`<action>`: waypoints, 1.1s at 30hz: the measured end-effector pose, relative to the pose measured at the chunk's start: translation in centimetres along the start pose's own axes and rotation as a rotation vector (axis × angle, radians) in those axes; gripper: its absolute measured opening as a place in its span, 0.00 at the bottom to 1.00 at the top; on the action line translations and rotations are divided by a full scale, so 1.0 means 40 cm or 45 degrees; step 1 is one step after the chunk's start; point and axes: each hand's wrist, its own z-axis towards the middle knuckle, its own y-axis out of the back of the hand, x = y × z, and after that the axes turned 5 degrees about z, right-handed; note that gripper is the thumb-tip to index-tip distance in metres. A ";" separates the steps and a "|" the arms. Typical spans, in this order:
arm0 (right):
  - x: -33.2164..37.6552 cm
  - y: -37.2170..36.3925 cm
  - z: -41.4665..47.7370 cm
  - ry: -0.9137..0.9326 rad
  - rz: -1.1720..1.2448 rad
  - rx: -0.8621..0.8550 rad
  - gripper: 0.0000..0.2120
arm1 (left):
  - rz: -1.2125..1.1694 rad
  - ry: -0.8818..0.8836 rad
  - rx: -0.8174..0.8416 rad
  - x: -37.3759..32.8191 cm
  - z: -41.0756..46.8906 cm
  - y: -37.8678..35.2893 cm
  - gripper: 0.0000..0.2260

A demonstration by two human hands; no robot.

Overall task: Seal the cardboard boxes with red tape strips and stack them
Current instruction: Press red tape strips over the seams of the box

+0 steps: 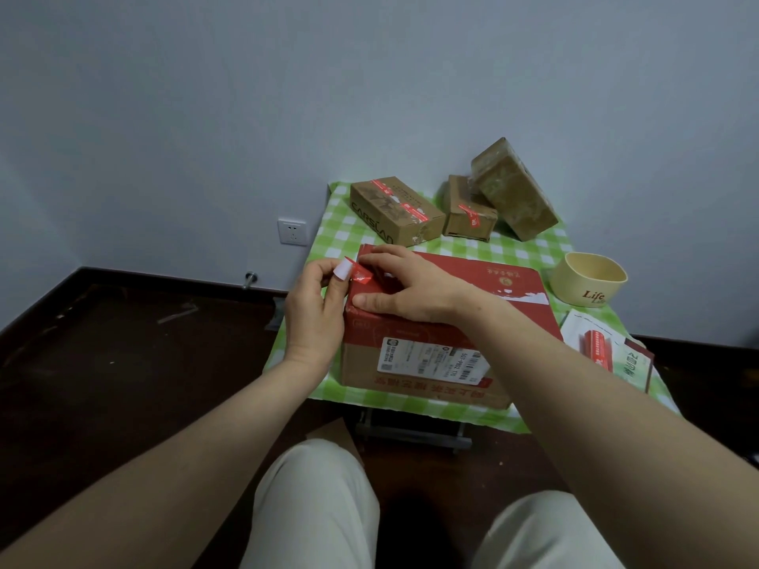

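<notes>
A large red-topped cardboard box (484, 281) with a shipping label on its front sits on the small table. My left hand (314, 312) pinches a red tape strip (353, 273) with white backing at the box's top left corner. My right hand (404, 287) lies flat on the box lid, fingertips on the other end of the strip. Three smaller brown boxes stand at the back: one marked CARSLAN (394, 209) with red tape on it, a small one (468, 211) with a red strip, and a tilted one (513, 188) leaning on it.
The table has a green checked cloth (328, 236). A beige cup marked Life (589, 279) stands at the right. A sheet with red tape strips (591, 338) and a green booklet (636, 365) lie at the right edge. The dark floor, a wall socket (292, 232) and my knees surround it.
</notes>
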 end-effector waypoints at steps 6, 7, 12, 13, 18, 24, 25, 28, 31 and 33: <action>0.004 -0.001 0.000 0.001 -0.006 -0.003 0.33 | -0.070 0.081 -0.015 0.003 0.000 -0.002 0.04; 0.004 -0.001 0.000 -0.001 -0.002 -0.003 0.33 | -0.084 0.091 -0.018 0.000 -0.001 -0.002 0.04; 0.003 -0.002 0.001 -0.001 0.011 -0.002 0.33 | -0.163 0.146 -0.015 0.004 0.000 -0.001 0.04; 0.003 -0.002 0.001 -0.003 0.016 -0.002 0.33 | -0.184 0.159 -0.005 0.006 0.002 -0.001 0.05; 0.006 -0.002 -0.003 -0.013 0.028 0.001 0.33 | -0.398 0.258 -0.016 -0.009 0.011 -0.002 0.08; 0.011 0.013 -0.020 -0.030 0.266 -0.031 0.33 | -0.345 0.302 0.023 -0.034 0.040 0.033 0.07; 0.012 0.019 -0.028 -0.044 0.430 -0.050 0.32 | -0.321 0.292 0.040 -0.039 0.045 0.041 0.09; 0.017 0.030 -0.046 0.030 0.777 -0.170 0.28 | -0.291 0.263 0.136 -0.071 0.060 0.068 0.15; 0.054 0.049 -0.056 0.165 0.952 -0.250 0.26 | -0.255 0.260 0.329 -0.121 0.068 0.089 0.17; 0.081 0.067 -0.063 0.228 0.957 -0.199 0.28 | -0.238 0.257 0.444 -0.158 0.064 0.093 0.17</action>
